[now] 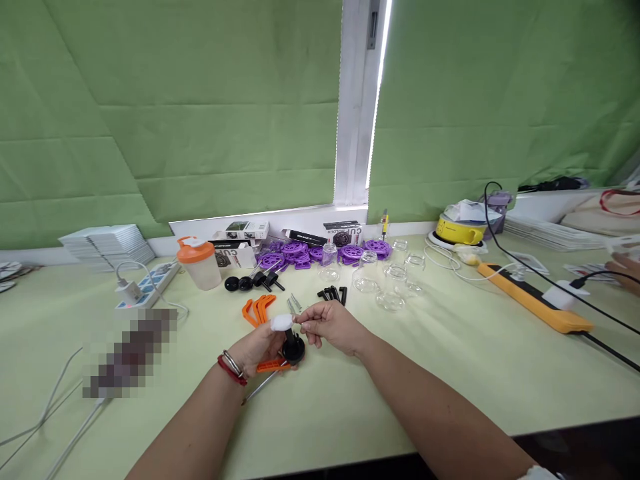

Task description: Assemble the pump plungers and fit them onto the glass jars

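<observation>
My left hand [263, 347] holds a black round part with a stem [293, 349] just above the table; a white bandage wraps its thumb tip. An orange bracket [273, 365] and a thin metal rod [263, 387] lie under that hand. My right hand [331, 325] pinches something small and pale at the stem's top; I cannot tell what it is. Beyond the hands lie orange brackets [257, 309], metal screws [294, 304] and black pegs [333, 293].
Purple wheels [305, 253], clear glass cups [390, 280], small boxes [240, 231] and an orange-lidded shaker [200, 262] stand further back. A power strip [145, 285] is at left, an orange power strip [537, 299] with black cables at right. Another person's hand [625, 270] shows at the right edge.
</observation>
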Tool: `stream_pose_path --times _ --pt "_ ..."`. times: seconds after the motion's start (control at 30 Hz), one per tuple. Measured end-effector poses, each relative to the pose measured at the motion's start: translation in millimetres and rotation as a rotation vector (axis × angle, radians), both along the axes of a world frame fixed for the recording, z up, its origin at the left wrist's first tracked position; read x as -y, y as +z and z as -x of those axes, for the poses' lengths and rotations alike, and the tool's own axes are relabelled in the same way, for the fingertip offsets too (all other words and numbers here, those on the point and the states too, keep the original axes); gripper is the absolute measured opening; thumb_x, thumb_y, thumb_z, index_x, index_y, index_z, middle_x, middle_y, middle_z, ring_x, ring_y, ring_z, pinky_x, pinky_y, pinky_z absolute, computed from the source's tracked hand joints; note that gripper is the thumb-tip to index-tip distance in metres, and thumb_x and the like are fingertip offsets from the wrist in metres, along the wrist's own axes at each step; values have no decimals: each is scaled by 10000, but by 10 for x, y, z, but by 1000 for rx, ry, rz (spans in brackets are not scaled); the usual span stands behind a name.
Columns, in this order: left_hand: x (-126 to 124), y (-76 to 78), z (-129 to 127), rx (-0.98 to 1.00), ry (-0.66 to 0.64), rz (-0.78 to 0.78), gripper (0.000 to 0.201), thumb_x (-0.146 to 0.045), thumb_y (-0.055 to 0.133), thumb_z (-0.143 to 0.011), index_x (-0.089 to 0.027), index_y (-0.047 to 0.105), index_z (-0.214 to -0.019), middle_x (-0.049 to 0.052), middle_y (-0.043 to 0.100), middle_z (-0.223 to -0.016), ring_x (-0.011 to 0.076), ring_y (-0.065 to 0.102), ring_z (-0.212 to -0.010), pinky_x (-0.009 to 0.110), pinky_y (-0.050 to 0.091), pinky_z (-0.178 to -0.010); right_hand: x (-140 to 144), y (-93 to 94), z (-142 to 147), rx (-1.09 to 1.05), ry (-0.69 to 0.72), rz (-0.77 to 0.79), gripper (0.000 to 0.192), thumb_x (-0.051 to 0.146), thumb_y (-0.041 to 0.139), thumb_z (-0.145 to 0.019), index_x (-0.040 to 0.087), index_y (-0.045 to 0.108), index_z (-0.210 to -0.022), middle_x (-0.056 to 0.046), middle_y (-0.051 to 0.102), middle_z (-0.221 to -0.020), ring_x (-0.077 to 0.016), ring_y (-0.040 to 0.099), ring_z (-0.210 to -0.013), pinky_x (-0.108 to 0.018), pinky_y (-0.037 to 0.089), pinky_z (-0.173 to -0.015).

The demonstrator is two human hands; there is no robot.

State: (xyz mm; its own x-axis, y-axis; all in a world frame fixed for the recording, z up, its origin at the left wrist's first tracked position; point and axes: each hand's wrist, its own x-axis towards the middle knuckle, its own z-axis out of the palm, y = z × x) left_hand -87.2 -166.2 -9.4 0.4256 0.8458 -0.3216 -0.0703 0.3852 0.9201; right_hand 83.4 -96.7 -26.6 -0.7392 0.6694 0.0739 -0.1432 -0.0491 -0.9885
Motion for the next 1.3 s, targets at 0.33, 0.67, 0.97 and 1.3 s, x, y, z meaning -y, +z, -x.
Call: stream_pose_path --times 0.33,0.67,0.97,1.3 --pt "0 -21 -26 -71 59 12 593 -557 460 -748 -157 446 -1186 99 603 -759 225 574 -607 284 349 -500 -3 -9 68 -54 -36 -198 95 182 708 -613 164 662 -694 15 624 -756 -108 562 -703 -252 450 -676" --pt "23 28 -76 -99 75 0 486 -516 481 -755 -192 467 -1116 59 582 -738 180 556 -564 238 319 -449 -11 13 62 -43 8 -254 77 172 701 -636 163 680 -710 16 607 -743 -118 560 -712 -268 457 -710" --pt "8 10 -73 -110 69 1 449 -524 515 -728 -168 508 -1001 61 591 -738 181 558 -591 237 330 -453 -36 -50 69 -31 72 -229 124 230 721 -632 167 674 -728 12 619 -807 -124 555 -724 -260 442 -703" --pt "0 -9 -61 -91 59 -15 386 -525 532 -727 -185 508 -908 51 581 -776 164 554 -589 244 339 -464 -18 -65 82 -43 101 -81 218 274 764 -582 159 624 -704 44 578 -643 -92 501 -599 -233 412 -609"
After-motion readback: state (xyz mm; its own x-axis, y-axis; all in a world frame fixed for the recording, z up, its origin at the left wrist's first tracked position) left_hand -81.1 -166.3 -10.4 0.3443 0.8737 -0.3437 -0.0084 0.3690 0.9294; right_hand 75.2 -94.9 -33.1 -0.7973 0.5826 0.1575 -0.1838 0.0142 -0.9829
